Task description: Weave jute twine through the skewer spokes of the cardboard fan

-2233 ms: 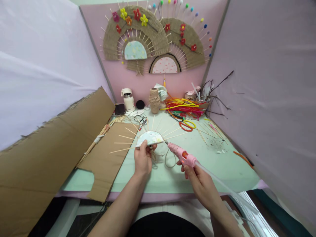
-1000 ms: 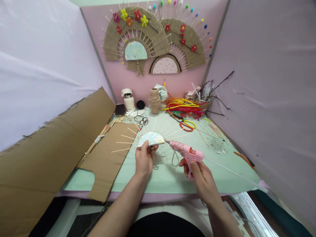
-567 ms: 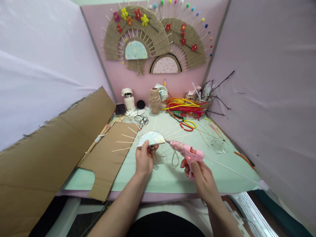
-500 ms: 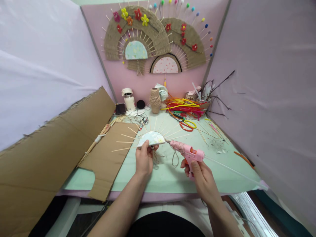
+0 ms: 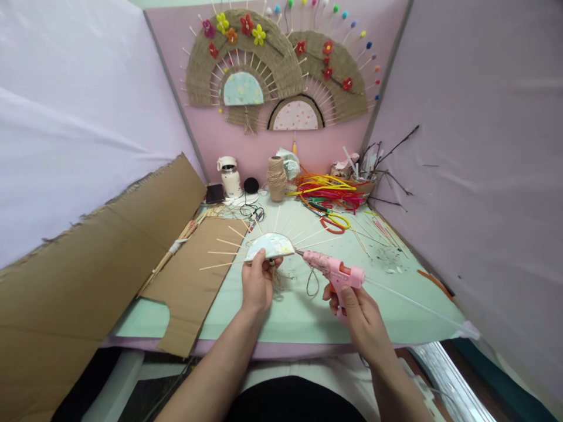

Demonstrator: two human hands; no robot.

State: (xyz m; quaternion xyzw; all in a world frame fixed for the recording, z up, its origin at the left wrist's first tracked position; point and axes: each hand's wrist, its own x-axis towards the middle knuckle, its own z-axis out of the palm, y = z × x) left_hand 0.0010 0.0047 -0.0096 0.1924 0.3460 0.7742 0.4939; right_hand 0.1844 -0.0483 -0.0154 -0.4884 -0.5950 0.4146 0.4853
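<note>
Flat cardboard is laid left of the left hand's fingers. A small fan is pinched by them, its top poking up above. Right of them, a pink glue gun is pointed at the fan's corner, its handle wrapped by the right hand's fingers.

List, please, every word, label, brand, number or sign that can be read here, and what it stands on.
None can be read.
Pink glue gun in the right hand: any lettering is too small to read.
White flask: small marks, too blurred to tell.
</note>
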